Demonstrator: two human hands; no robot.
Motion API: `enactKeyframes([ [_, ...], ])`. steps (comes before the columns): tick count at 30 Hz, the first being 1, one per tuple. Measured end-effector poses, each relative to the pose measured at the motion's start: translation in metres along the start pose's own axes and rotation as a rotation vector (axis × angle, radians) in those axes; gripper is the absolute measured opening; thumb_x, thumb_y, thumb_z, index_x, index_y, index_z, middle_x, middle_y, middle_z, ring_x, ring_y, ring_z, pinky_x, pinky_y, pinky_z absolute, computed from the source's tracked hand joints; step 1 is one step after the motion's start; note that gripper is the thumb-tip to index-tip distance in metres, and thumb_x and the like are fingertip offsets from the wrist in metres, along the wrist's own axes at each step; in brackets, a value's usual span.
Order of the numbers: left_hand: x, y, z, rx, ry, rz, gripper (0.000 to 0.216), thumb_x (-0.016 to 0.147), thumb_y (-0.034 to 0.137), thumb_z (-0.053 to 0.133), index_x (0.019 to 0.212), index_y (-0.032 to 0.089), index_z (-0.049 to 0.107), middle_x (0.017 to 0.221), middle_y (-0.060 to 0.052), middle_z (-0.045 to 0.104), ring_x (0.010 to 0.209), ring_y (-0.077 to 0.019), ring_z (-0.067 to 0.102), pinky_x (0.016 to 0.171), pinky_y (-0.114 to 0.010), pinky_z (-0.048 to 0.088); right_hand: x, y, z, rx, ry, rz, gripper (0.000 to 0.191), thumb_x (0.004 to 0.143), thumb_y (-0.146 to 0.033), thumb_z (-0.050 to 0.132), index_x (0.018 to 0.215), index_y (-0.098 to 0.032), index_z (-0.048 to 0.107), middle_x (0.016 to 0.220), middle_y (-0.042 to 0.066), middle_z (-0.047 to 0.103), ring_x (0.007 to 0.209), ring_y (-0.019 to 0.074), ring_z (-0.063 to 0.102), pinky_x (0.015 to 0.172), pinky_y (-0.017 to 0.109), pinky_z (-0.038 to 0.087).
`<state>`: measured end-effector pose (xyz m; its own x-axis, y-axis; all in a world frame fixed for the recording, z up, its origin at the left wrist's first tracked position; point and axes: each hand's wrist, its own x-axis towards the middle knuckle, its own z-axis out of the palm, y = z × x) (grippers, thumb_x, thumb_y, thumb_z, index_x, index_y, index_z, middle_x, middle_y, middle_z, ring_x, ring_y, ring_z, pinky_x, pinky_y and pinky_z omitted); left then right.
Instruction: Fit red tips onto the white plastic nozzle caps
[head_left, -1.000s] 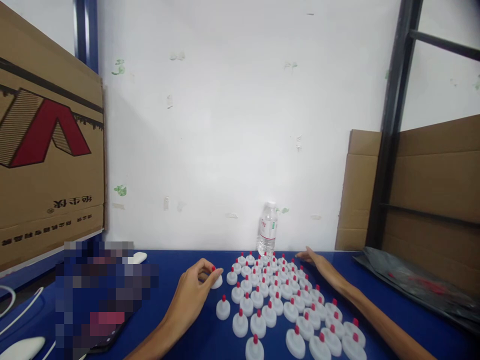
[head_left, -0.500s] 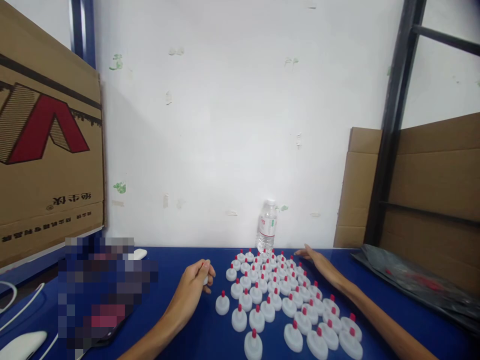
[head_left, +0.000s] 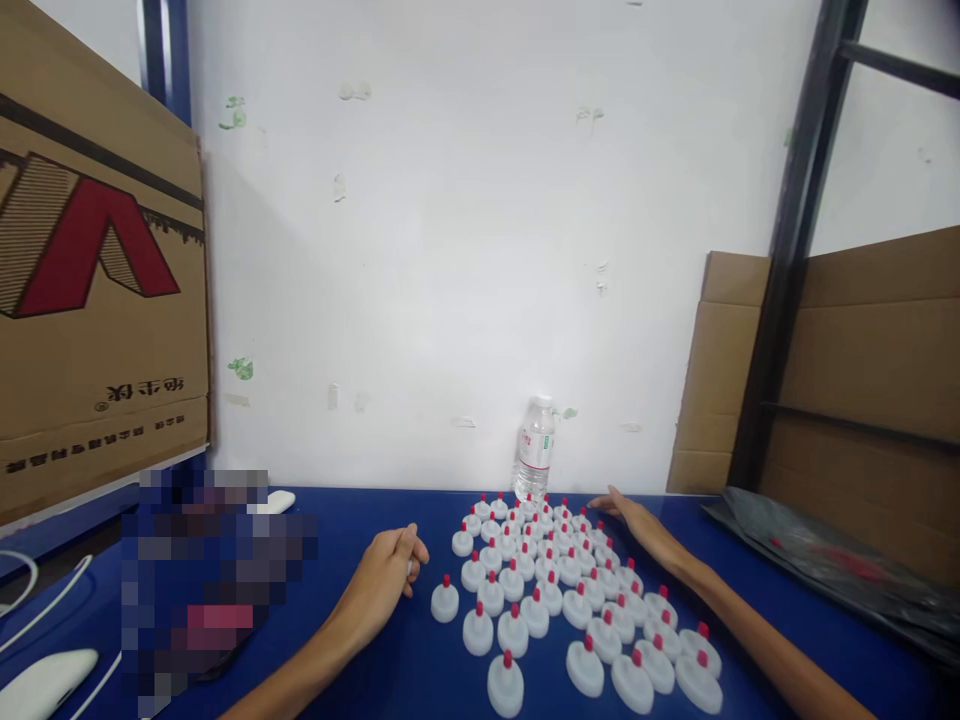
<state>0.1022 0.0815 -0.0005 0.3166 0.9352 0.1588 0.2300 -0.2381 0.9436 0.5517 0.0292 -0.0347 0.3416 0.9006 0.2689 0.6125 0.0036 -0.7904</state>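
My left hand (head_left: 390, 562) is closed just above the blue table, left of a cluster of small white bottles. A bit of white shows between its curled fingers, apparently one of these small bottles, mostly hidden by the hand. My right hand (head_left: 616, 503) is open at the far right edge of the cluster, fingers stretched to the left beside the rear bottles. The small white dropper-type bottles (head_left: 513, 632) with red pointed caps stand upright in loose rows. One small bottle (head_left: 445, 602) stands apart, nearest to my left hand.
A clear water bottle (head_left: 535, 450) stands behind the cluster against the white wall. A large printed carton (head_left: 97, 300) is at left, with white cables and a blurred-out patch below it. A dark plastic bag (head_left: 817, 550) lies at right by cardboard sheets (head_left: 720, 370).
My left hand has turned slightly at the wrist and its thumb has shifted over the curled fingers. My right hand stays in place. The view has moved a little.
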Motion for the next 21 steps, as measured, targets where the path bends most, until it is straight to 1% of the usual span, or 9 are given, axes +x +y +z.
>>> enactKeyframes([
  [2, -0.0009, 0.0023, -0.001, 0.052, -0.004, 0.029, 0.066, 0.072, 0.087, 0.039, 0.057, 0.023, 0.049, 0.054, 0.002, 0.047, 0.049, -0.0147, 0.047, 0.053, -0.03, 0.04, -0.0007, -0.0011, -0.0001, -0.002, 0.002, -0.003, 0.077, 0.092, -0.081, 0.027, 0.104, -0.025, 0.077, 0.123, 0.008, 0.074, 0.12, 0.0327, 0.064, 0.116, 0.049, 0.036],
  [4, -0.0021, 0.0048, -0.0022, 0.1, -0.01, 0.054, 0.065, 0.076, 0.084, 0.037, 0.055, 0.024, 0.045, 0.054, 0.002, 0.049, 0.047, -0.0138, 0.045, 0.053, -0.03, 0.038, -0.0017, -0.0028, -0.0003, -0.005, 0.002, -0.006, 0.076, 0.092, -0.081, 0.028, 0.103, -0.025, 0.077, 0.121, 0.007, 0.074, 0.119, 0.0329, 0.064, 0.116, 0.05, 0.036],
  [10, -0.0048, 0.0082, -0.0034, 0.205, -0.028, 0.087, 0.061, 0.086, 0.076, 0.031, 0.054, 0.025, 0.041, 0.051, 0.003, 0.044, 0.048, -0.0147, 0.041, 0.054, -0.03, 0.031, -0.005, -0.0093, -0.0011, -0.017, 0.001, -0.01, 0.077, 0.09, -0.083, 0.03, 0.098, -0.025, 0.079, 0.122, 0.008, 0.074, 0.119, 0.034, 0.063, 0.116, 0.051, 0.035],
  [16, -0.007, 0.0061, -0.003, 0.263, -0.023, 0.111, 0.061, 0.089, 0.073, 0.029, 0.053, 0.025, 0.041, 0.053, 0.002, 0.046, 0.055, -0.0165, 0.046, 0.063, -0.031, 0.033, -0.0043, -0.0086, -0.0007, -0.025, 0.0, -0.011, 0.076, 0.09, -0.083, 0.03, 0.098, -0.025, 0.079, 0.122, 0.007, 0.074, 0.12, 0.0341, 0.063, 0.116, 0.051, 0.034],
  [21, -0.0098, 0.0068, -0.0028, 0.249, -0.041, 0.072, 0.058, 0.089, 0.074, 0.027, 0.058, 0.026, 0.037, 0.047, 0.005, 0.042, 0.047, -0.0147, 0.04, 0.057, -0.03, 0.031, -0.0027, -0.0065, -0.0003, -0.03, 0.004, -0.019, 0.077, 0.09, -0.083, 0.03, 0.098, -0.025, 0.079, 0.121, 0.008, 0.074, 0.119, 0.0345, 0.064, 0.116, 0.051, 0.035],
])
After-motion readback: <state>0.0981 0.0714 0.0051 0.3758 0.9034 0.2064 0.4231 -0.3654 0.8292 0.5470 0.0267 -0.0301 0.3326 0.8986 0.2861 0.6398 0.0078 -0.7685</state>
